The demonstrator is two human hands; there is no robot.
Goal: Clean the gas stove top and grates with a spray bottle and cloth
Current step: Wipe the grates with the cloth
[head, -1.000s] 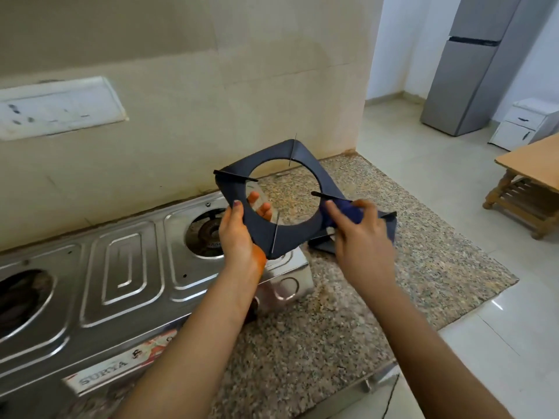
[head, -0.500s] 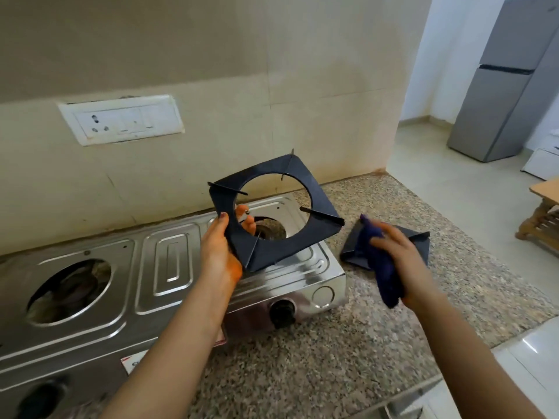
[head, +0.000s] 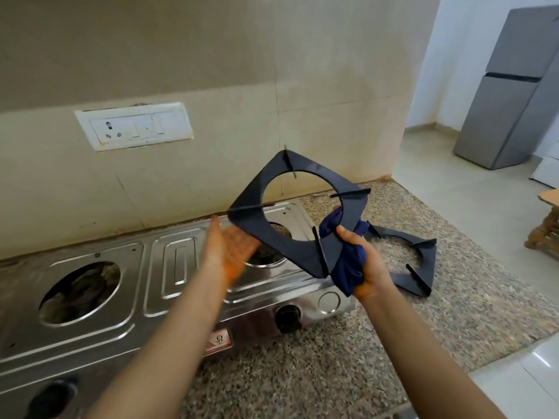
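Note:
A dark square grate [head: 282,247] with a round hole hangs tilted above the right burner opening [head: 267,255] of the steel gas stove [head: 151,328]. My right hand [head: 367,267] grips its near corner through a bunched dark blue cloth [head: 348,269]. My left hand [head: 230,249] lies flat and palm-up against the grate's left lower edge, its fingers spread and slightly blurred. A second grate [head: 431,267] lies flat on the granite counter [head: 302,373], right of the stove. The left burner opening [head: 80,293] is uncovered. No spray bottle is in sight.
A black knob [head: 289,317] sits on the stove's front. A white switch plate [head: 133,125] is on the tiled wall behind. The counter ends at the right above a tiled floor, where a grey fridge [head: 511,101] and a wooden table [head: 547,225] stand.
My right hand brought the cloth back from the counter side and closed on the grate's near corner. My left hand let go of its grip and opened flat. The grate rose and tilted.

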